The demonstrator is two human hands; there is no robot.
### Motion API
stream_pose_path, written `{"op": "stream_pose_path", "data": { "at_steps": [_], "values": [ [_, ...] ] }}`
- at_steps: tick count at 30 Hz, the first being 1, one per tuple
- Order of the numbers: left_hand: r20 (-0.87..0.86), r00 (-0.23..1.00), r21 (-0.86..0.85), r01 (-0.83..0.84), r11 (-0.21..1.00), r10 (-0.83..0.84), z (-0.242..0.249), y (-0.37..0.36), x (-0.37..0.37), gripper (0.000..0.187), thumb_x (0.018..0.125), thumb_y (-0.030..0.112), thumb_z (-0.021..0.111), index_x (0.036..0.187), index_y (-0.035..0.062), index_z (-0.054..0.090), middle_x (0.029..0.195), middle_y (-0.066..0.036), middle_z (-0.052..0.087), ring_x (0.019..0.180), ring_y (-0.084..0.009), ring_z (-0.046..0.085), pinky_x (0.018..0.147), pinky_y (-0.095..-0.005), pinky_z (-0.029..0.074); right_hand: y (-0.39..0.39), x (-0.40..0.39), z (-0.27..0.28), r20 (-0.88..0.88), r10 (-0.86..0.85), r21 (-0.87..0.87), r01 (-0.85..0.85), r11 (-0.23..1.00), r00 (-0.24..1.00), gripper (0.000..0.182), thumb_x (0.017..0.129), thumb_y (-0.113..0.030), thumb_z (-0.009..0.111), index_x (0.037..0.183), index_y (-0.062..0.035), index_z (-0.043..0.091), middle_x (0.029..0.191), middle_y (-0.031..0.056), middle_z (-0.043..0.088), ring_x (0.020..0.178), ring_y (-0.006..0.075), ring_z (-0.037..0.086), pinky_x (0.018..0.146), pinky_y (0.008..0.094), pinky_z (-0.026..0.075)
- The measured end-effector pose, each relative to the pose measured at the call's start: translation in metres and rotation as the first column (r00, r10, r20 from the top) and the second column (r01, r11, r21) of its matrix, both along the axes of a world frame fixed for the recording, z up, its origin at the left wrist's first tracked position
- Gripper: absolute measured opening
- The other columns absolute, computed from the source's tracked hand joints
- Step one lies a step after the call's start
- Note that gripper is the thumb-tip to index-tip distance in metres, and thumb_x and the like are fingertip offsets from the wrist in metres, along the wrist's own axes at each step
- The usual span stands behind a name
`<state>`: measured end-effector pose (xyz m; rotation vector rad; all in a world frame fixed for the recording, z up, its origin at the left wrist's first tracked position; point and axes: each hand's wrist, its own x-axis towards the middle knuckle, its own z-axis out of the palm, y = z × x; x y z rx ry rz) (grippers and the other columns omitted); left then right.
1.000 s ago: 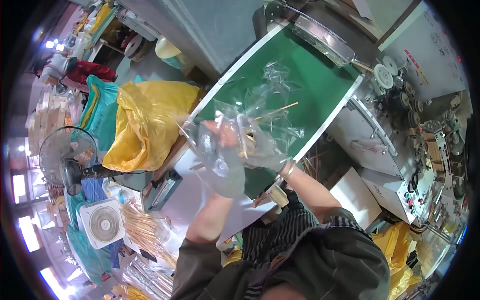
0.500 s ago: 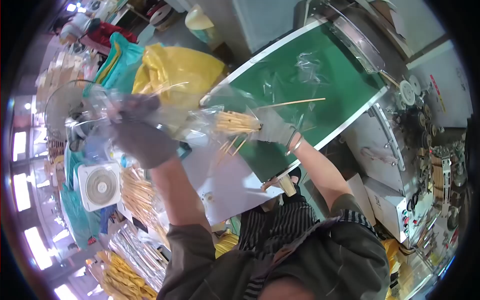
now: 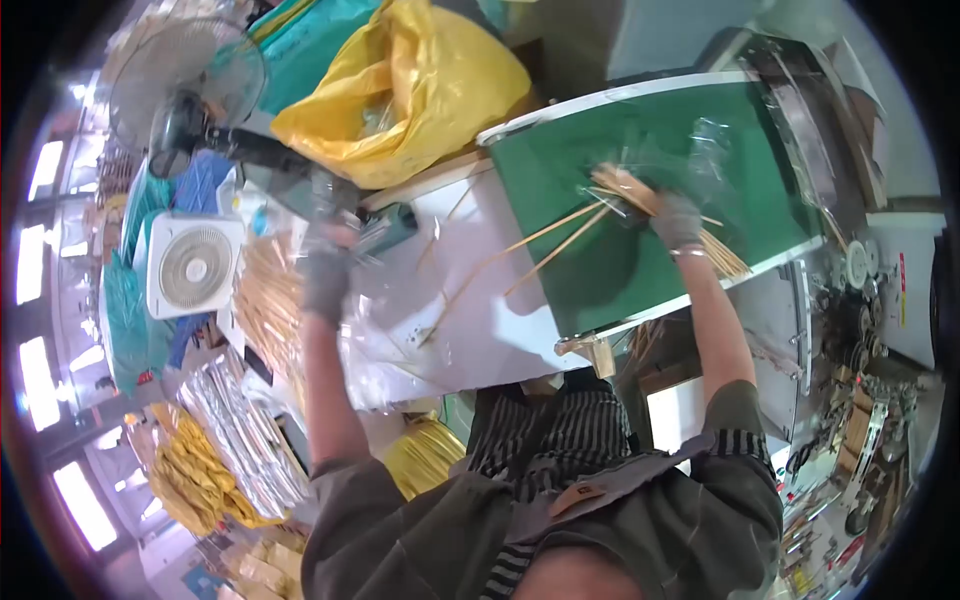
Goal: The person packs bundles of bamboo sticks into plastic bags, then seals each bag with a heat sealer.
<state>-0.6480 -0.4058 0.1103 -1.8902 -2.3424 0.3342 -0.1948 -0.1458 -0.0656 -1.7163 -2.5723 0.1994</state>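
Note:
My right hand, in a grey glove, is closed around a bundle of thin wooden sticks over the green conveyor belt. The bundle's near ends fan out below the hand; its other ends show past the fingers, with clear plastic about them. Two loose sticks stretch from the belt over the white tabletop. My left hand, also gloved, is smeared by motion at the tabletop's left side. Clear plastic film lies beside it; whether the fingers grip any cannot be made out.
A yellow bag stands open behind the table. To the left are a standing fan, a white box fan and a pile of wooden sticks. Crumpled clear plastic rests on the belt, and machinery stands at the right.
My right hand has moved right along the belt with the stick bundle. My left hand has come lower and nearer the tabletop. The camera view has shifted too.

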Motion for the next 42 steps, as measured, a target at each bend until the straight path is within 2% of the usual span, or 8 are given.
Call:
{"op": "stream_pose_path", "data": {
  "at_steps": [3,6,11,13,16,23,35,42],
  "values": [
    [0.581,0.705,-0.107,-0.430,0.897,0.407,-0.141,-0.085,-0.005,0.019,0.075,0.019,0.054,0.085,0.0034,0.054,0.067,-0.011,0.054,0.061,-0.0231,0.055,0.056,-0.0366,0.043,-0.002,0.003,0.013,0.077,0.010,-0.045,-0.007,0.999,0.997,0.035,0.064,-0.026,0.066,0.093,-0.0082,0.057,0.083,0.0115,0.061,0.078,0.0297,0.060,0.069,0.0398,0.048],
    [0.679,-0.323,-0.602,-0.760,0.247,0.659,-0.118,-0.095,0.049,0.019,0.072,0.022,0.060,0.081,0.0051,0.056,0.059,-0.007,0.051,0.049,-0.0181,0.049,0.046,-0.0332,0.039,-0.002,-0.008,0.023,0.091,-0.029,-0.179,0.045,0.983,0.995,0.037,0.063,-0.031,0.069,0.089,-0.0060,0.061,0.076,0.0146,0.063,0.073,0.0316,0.062,0.067,0.0399,0.050],
    [0.742,-0.350,-0.604,-0.720,0.343,0.572,-0.177,-0.133,0.050,0.020,0.078,0.025,0.058,0.069,0.0068,0.055,0.050,-0.002,0.041,0.042,-0.0147,0.043,0.039,-0.0340,0.034,-0.023,-0.042,0.042,-0.167,-0.242,-0.700,0.058,0.712,0.956,0.041,0.063,-0.030,0.069,0.087,0.0032,0.062,0.072,0.0115,0.063,0.066,0.0215,0.063,0.060,0.0329,0.049],
    [0.915,0.222,-0.176,-0.531,0.829,0.336,-0.204,-0.134,0.038,0.019,0.079,0.024,0.056,0.072,0.0064,0.055,0.051,-0.002,0.040,0.043,-0.0139,0.043,0.039,-0.0335,0.034,-0.029,-0.042,-0.011,-0.315,-0.450,-0.880,-0.081,0.467,0.836,0.039,0.064,-0.023,0.070,0.093,0.0011,0.060,0.077,0.0116,0.063,0.068,0.0207,0.062,0.061,0.0318,0.049],
    [0.763,0.646,0.096,-0.169,0.981,0.037,-0.176,-0.085,0.029,0.023,0.073,0.017,0.057,0.094,0.0093,0.055,0.078,-0.009,0.052,0.068,-0.0246,0.053,0.062,-0.0345,0.041,-0.072,-0.098,0.052,-0.329,-0.819,-0.819,-0.573,0.000,0.470,0.036,0.068,-0.012,0.071,0.099,-0.0036,0.055,0.077,0.0080,0.059,0.068,0.0198,0.060,0.065,0.0316,0.051],
    [-0.023,0.995,0.763,0.077,0.641,-0.093,0.045,0.036,-0.024,0.029,0.083,0.024,0.050,0.102,0.0020,0.052,0.087,-0.012,0.058,0.070,-0.0250,0.059,0.061,-0.0335,0.047,-0.088,-0.139,0.040,-0.315,-0.897,-0.780,-0.623,0.059,0.309,0.033,0.074,-0.011,0.066,0.103,-0.0057,0.052,0.079,0.0046,0.055,0.073,0.0177,0.057,0.070,0.0324,0.050],
    [0.186,0.958,0.723,0.017,0.690,-0.219,0.078,0.158,-0.013,0.022,0.079,0.022,0.059,0.088,0.0021,0.058,0.076,-0.009,0.061,0.063,-0.0189,0.057,0.059,-0.0290,0.045,-0.106,-0.143,0.058,-0.204,-0.971,-0.589,-0.777,0.224,-0.126,0.021,0.076,-0.003,0.058,0.096,-0.0042,0.050,0.080,0.0076,0.055,0.077,0.0224,0.056,0.074,0.0368,0.050],
    [0.841,0.503,0.347,-0.219,0.912,-0.200,-0.009,0.066,0.101,0.025,0.078,0.025,0.063,0.070,0.0019,0.057,0.055,-0.005,0.053,0.051,-0.0091,0.047,0.051,-0.0264,0.040,-0.105,-0.127,0.065,-0.187,-0.951,-0.402,-0.864,0.304,-0.248,0.024,0.077,-0.002,0.056,0.100,-0.0047,0.050,0.086,0.0069,0.054,0.081,0.0220,0.055,0.082,0.0381,0.047]
  ]
}}
